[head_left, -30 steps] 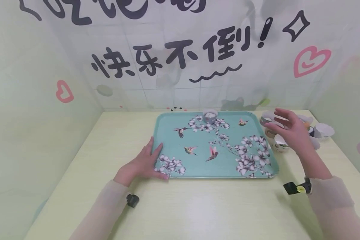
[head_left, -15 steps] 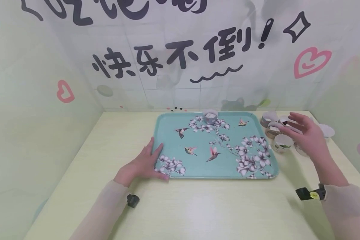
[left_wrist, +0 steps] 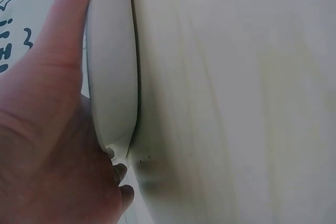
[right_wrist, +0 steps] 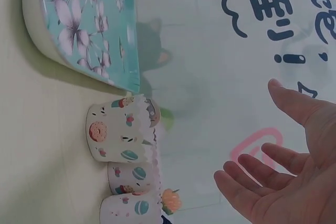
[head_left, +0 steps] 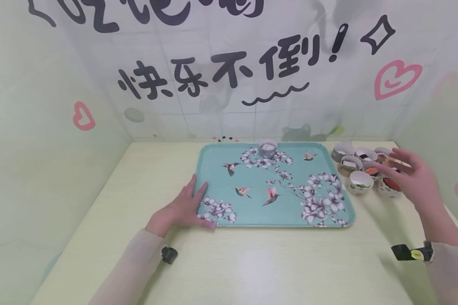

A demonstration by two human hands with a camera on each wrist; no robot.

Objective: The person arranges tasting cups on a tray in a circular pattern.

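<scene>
My left hand (head_left: pixel 179 208) touches the near left corner of a teal tray (head_left: pixel 217 180) printed with flowers and hummingbirds. Its fingers are spread along the left rim, and the thumb (left_wrist: pixel 63 30) lies along the front side. Raised by the group of paper baking cups on the right, my right hand (head_left: pixel 420 182) holds nothing; in the right wrist view its fingers (right_wrist: pixel 252 182) are loosely extended in the air. Closest to it are a cup with red contents (head_left: pixel 390 186) and a cup with orange contents (head_left: pixel 371 170), partly hidden by the fingers. Another paper cup (head_left: pixel 268 149) stands on the tray's back edge.
Several more paper cups cluster right of the tray, including a front cup (head_left: pixel 360 183) close to its rim and a back cup (head_left: pixel 343 151). A lettered wall (head_left: pixel 229 114) rises behind the pale table (head_left: pixel 229 262), with side walls left and right.
My right hand has moved right and slightly toward me, from above the cups to their right side, uncovering more of them. The left hand, tray and cups stay put.
</scene>
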